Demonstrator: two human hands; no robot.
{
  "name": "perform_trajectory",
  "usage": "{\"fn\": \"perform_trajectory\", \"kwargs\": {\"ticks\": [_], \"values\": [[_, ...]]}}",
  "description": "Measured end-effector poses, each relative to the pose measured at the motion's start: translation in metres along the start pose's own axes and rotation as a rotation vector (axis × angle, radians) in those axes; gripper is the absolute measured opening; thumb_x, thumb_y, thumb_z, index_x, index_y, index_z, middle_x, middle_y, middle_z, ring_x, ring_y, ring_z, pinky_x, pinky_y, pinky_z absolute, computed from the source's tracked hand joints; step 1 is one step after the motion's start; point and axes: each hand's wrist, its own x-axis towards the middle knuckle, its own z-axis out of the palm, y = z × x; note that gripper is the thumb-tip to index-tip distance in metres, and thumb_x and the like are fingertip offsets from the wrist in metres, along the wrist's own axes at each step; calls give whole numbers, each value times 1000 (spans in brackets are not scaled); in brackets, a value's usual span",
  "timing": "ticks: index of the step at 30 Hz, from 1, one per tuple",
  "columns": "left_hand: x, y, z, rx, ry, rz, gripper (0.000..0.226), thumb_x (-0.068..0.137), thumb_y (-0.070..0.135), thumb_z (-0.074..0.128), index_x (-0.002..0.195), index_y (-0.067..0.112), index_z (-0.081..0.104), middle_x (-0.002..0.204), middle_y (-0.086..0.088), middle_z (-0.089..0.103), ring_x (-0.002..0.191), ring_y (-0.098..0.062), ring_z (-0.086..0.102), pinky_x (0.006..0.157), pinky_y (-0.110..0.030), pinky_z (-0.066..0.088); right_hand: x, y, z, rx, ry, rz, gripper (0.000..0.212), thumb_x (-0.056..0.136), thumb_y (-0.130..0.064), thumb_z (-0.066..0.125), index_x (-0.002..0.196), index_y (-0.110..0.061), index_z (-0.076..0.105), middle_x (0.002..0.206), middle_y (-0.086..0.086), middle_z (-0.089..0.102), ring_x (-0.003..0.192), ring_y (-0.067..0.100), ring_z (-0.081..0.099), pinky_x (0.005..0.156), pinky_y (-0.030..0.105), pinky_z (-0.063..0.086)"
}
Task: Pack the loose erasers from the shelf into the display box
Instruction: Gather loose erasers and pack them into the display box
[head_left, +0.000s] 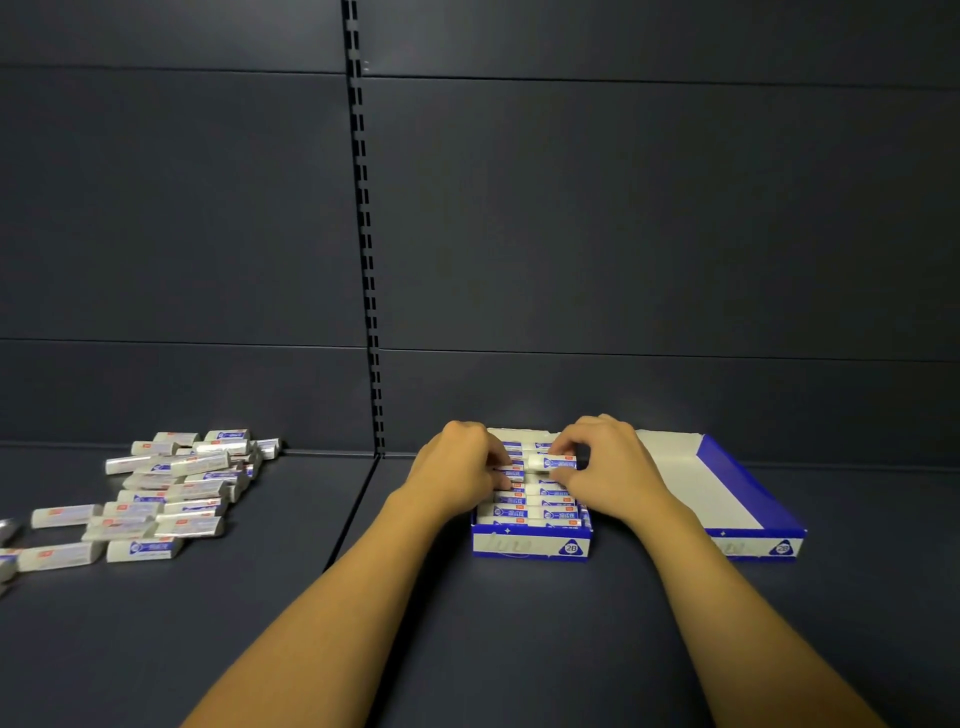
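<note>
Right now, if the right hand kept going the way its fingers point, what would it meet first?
The right hand pinches an eraser and points left and down into the display box. It would probably meet the packed erasers right under it, then the left hand; depth is hard to judge.

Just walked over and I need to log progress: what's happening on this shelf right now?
A person is packing erasers into a blue-and-white display box. Both hands are over it: the right hand pinches one eraser at the top of the rows, and the left hand has its fingers curled on the packed erasers beside it. The box looks nearly full. A pile of loose erasers waits on the shelf to the left, and a second box on the right looks empty.
</note>
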Motion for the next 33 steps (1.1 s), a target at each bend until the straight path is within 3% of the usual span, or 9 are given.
{"fn": "perform_trajectory", "kwargs": {"ticks": [10,17,26,33], "values": [[3,1,4,70,55,34,29,84,34,81,111,23,76,114,3,66,98,-13,63,80,-28,56,-1,-3,-3,-19,29,35,29,81,-37,80,107,-29,71,113,-13,65,98,3,50,69,13,37],[3,-1,2,64,46,62,30,85,34,80,113,24,75,115,3,69,97,-12,65,79,-27,56,-2,-7,-4,-50,15,33,33,82,-39,80,112,-28,72,116,-11,63,101,3,48,79,19,43],[1,-4,0,17,52,65,31,86,36,78,114,24,74,116,4,63,98,-12,61,78,-27,53,-1,-7,-1,-100,-27,58,36,82,-40,80,115,-27,73,118,-11,61,99,3,46,78,19,42],[-5,-22,-14,-54,199,-8,28,95,29,57,120,31,68,111,8,64,101,-12,61,83,-37,56,0,-9,4,-107,-69,75,35,81,-37,81,114,-28,73,118,-10,61,97,5,50,74,17,43]]}}
